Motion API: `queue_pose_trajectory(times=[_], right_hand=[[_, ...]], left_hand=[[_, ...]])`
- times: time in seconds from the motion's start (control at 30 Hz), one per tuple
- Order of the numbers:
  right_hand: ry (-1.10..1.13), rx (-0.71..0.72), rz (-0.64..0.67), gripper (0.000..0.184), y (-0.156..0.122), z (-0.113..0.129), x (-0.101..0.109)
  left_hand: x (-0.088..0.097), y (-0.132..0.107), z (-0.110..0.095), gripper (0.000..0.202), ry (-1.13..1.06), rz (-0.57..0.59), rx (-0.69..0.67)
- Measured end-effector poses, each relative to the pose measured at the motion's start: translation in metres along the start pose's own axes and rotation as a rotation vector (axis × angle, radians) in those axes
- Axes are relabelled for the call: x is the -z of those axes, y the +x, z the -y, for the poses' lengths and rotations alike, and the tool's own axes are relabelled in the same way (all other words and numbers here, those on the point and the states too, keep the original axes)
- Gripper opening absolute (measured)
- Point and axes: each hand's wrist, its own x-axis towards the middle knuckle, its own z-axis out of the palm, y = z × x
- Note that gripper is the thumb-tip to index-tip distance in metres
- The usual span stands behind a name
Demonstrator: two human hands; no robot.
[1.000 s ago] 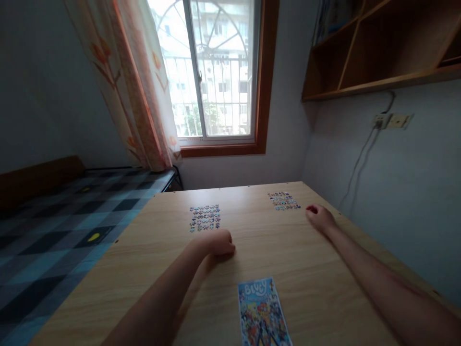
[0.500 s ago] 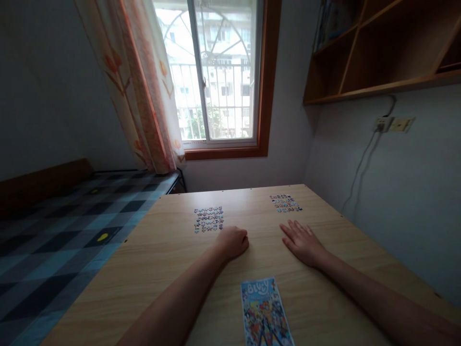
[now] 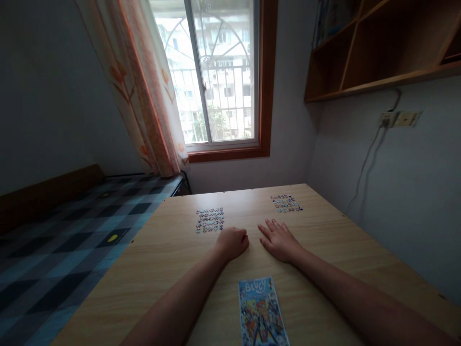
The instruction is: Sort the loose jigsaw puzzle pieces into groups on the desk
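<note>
My left hand point(image 3: 233, 243) rests on the table as a loose fist; the inside of its fingers is hidden, so I cannot see what it holds, if anything. Just behind it, to the left, lie rows of small jigsaw puzzle pieces point(image 3: 210, 220). Palm down and fingers spread, my right hand point(image 3: 279, 240) lies flat on the wood with nothing in it. Beyond it to the right is a second group of puzzle pieces point(image 3: 286, 203). Nearer to me, between my forearms, is a colourful picture sheet point(image 3: 261, 312) marked "Bluey", cut off by the lower frame edge.
The pale wooden table point(image 3: 173, 245) stands before a window point(image 3: 223, 81) with an orange-flowered curtain point(image 3: 144, 91). A bed point(image 3: 108, 202) with a checked cover adjoins its left side. At right are a wall shelf point(image 3: 382, 84) and a socket point(image 3: 406, 118) with a hanging cord.
My right hand has slid left across the table, closer to my left hand, staying flat. My left fist has stayed in place. The view has shifted slightly.
</note>
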Motion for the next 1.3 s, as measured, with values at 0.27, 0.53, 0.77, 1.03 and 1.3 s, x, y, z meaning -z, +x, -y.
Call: queue_pose_trajectory(times=[0.27,0.53,0.77,1.03,1.3], right_hand=[[-0.014,0.009,0.007,0.064,0.021,0.004,0.001],[-0.023,0.01,0.025,0.064,0.018,0.004,0.003],[-0.03,0.069,0.044,0.064,0.026,0.0,0.004],[-0.028,0.152,0.073,0.063,0.066,0.004,0.0],[0.012,0.279,0.041,0.059,0.12,0.03,-0.006]], left_hand=[[0.003,-0.003,-0.005,0.038,0.024,-0.021,0.06],[-0.003,-0.006,-0.017,0.035,0.009,-0.046,0.168],[-0.009,-0.015,-0.017,0.028,-0.06,-0.121,0.162],[-0.013,-0.012,0.0,0.033,-0.334,-0.198,0.211],[-0.02,-0.006,0.009,0.041,-0.719,-0.333,0.211]])
